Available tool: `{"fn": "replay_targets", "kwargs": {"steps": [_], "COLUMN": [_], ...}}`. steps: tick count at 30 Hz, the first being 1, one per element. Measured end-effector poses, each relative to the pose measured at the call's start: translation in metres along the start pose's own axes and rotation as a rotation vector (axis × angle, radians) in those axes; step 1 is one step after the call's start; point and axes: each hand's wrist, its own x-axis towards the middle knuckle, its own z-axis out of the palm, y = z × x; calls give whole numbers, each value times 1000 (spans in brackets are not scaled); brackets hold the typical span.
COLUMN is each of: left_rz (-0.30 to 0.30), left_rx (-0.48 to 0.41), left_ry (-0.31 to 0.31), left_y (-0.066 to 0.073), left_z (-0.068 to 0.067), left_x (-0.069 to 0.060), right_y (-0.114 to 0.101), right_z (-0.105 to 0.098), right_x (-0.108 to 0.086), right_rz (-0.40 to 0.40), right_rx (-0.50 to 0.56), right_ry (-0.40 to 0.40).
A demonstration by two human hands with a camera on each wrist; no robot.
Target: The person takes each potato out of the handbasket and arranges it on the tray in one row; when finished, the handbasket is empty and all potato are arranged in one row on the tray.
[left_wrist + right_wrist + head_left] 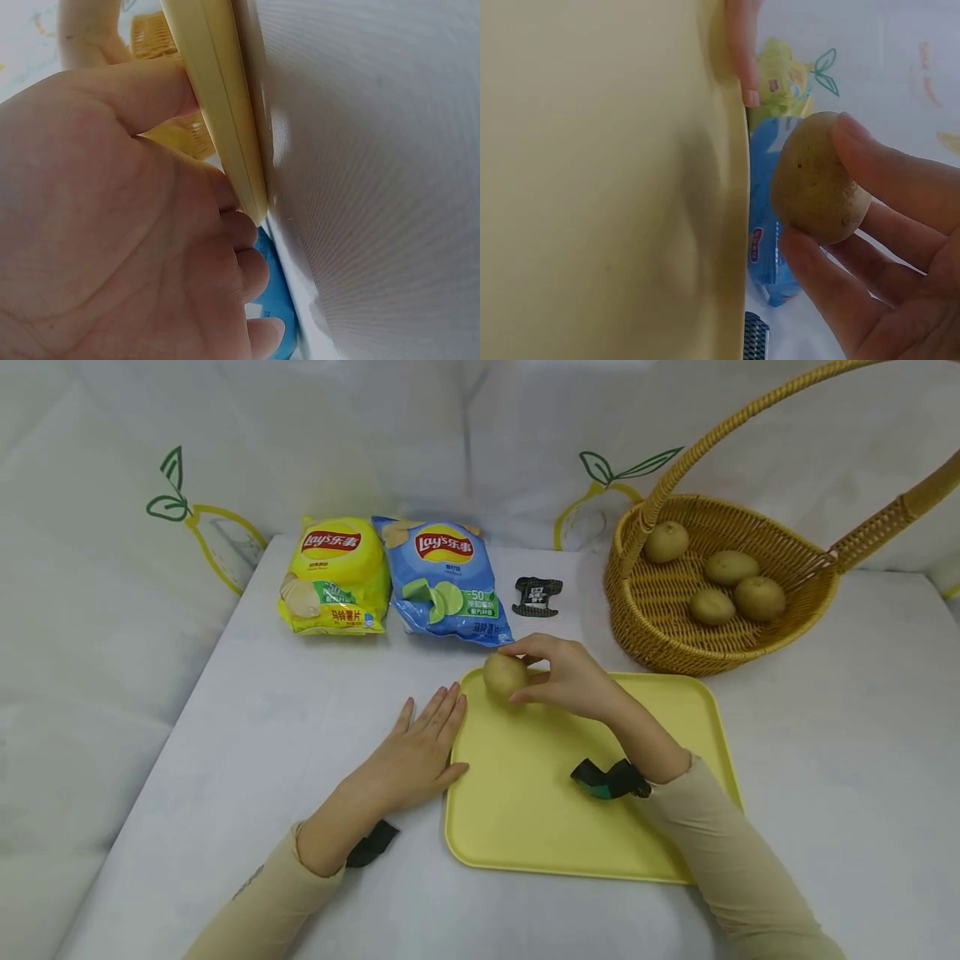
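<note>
My right hand (pixel 573 681) pinches a potato (pixel 505 676) between thumb and fingers at the far left corner of a yellow tray (pixel 525 810). In the right wrist view the potato (pixel 815 180) appears raised off the tray's surface. My left hand (pixel 417 752) lies with straight fingers along the tray's left edge; its thumb touches the rim. From the left wrist view, the fingertips and thumb of that hand (pixel 112 202) meet the tray's side (pixel 221 97).
A wicker basket (pixel 626 610) with several potatoes stands at the back right, its tall handle arching up. Behind the tray are a yellow chip bag (pixel 337 577), a blue chip bag (pixel 446 581) and a small black packet (pixel 537 597).
</note>
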Motion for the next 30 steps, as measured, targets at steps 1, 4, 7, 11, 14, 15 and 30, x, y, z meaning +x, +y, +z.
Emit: {"fn": "replay_targets", "kwargs": {"steps": [1,4,7,11,14,15,30], "left_rz": [3,2,4,2,-2,-3,-33], "left_rx": [0,7,14,12,11,12,58], "left_ry": [3,1,2,-3,-10,-10,-11], "left_y": [0,0,0,0,0,0,7], "left_z": [0,0,0,1,1,1,1], "left_x": [0,0,0,0,0,1,1], "right_y": [1,2,3,5,4,3,3], "right_z": [2,7,12,18,19,19,26], "right_x": [1,4,6,8,7,7,11], "right_rz": [8,25,46,71,72,68,72], "right_rx": [-6,-13,-18,-95,-162,-175,-157], "right_ry": [-11,-32,-38,-48,-54,-53,13]}}
